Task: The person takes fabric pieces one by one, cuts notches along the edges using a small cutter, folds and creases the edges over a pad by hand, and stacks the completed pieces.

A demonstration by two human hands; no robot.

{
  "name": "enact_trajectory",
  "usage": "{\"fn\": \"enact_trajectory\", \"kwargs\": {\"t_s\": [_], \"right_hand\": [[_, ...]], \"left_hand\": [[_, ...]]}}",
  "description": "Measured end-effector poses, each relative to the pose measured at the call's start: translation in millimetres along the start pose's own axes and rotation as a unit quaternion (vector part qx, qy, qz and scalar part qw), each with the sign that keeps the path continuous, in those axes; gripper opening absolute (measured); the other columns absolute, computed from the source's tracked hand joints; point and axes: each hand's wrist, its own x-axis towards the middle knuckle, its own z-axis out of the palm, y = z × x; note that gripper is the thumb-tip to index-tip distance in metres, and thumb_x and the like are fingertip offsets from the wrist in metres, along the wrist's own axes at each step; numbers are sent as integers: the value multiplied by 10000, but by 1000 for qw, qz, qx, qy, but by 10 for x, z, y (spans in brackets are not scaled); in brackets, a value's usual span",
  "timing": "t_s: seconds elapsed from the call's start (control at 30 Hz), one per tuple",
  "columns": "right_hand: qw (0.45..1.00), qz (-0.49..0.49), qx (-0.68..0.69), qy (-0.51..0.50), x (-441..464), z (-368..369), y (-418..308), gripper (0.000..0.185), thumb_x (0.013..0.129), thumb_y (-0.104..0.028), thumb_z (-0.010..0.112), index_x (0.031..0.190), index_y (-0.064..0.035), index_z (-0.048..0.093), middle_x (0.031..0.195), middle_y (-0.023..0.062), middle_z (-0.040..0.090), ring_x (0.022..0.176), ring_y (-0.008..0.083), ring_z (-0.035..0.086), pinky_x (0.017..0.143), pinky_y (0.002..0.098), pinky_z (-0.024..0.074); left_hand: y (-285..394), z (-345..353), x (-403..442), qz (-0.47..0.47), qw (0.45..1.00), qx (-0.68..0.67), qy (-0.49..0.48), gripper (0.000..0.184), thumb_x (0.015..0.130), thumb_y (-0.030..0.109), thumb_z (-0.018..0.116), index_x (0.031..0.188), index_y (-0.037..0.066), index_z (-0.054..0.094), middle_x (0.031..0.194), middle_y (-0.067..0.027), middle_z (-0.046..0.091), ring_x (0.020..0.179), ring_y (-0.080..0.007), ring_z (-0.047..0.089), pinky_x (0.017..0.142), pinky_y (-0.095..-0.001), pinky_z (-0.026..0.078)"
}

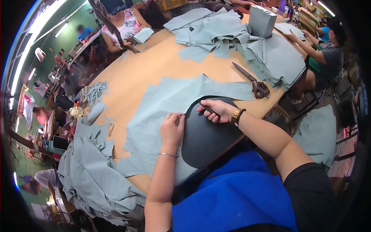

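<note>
Biggest worry here imo: the smooth black rounded flat panel [210, 139] skating on the thin grey-green sheet [150, 112] beneath it. Only the left hand [172, 127] is near its ten o'clock edge, and I can't tell if it's pressing down. Wrinkles underneath could shift it too, and the panel's lower side sits close to the table's [135, 73] near edge, so a sleeve or tummy might nudge it. Left fingertips are bunched together, grip unclear; right hand [218, 111] comes in from four o'clock, fist wrapped round a slim black tool [203, 105], tip toward eleven
</note>
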Motion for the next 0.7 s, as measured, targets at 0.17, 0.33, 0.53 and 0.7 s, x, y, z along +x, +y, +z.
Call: {"fn": "enact_trajectory", "kwargs": {"t_s": [0.17, 0.33, 0.53, 0.7], "right_hand": [[1000, 12, 16, -11, 117, 68, -94, 352, 1035, -433, 430, 1062, -111, 569, 702, -60, 447, 513, 18, 327, 396, 153, 289], [1000, 2, 16, 11, 184, 136, -125, 314, 1055, -391, 427, 1096, -103, 546, 643, -79, 373, 494, 12, 295, 376, 158, 239], [1000, -12, 16, 8, 52, 134, -81, 307, 1058, -368, 430, 1086, -82, 538, 646, -67, 394, 488, 16, 296, 374, 161, 238], [1000, -1, 10, 8, 100, 172, -113, 312, 1055, -374, 436, 1076, -83, 547, 652, -63, 405, 485, 19, 301, 372, 163, 244]], "left_hand": [[-23, 11, 0, 13, 1000, -12, 14, 102, 868, 159, 726, 927, 76, 727, 822, -41, 641, 631, -142, 602, 582, -278, 482], [31, -13, -12, -11, 1000, -19, 3, 85, 870, 184, 708, 913, 115, 729, 818, -47, 646, 705, -206, 656, 620, -335, 511], [39, -42, -3, -19, 1000, -20, 5, 86, 868, 178, 710, 906, 102, 725, 833, -49, 653, 690, -200, 658, 613, -323, 513], [21, -13, 5, -14, 999, -43, 6, 102, 865, 184, 714, 903, 89, 722, 830, -53, 653, 691, -202, 663, 610, -325, 514]]}}
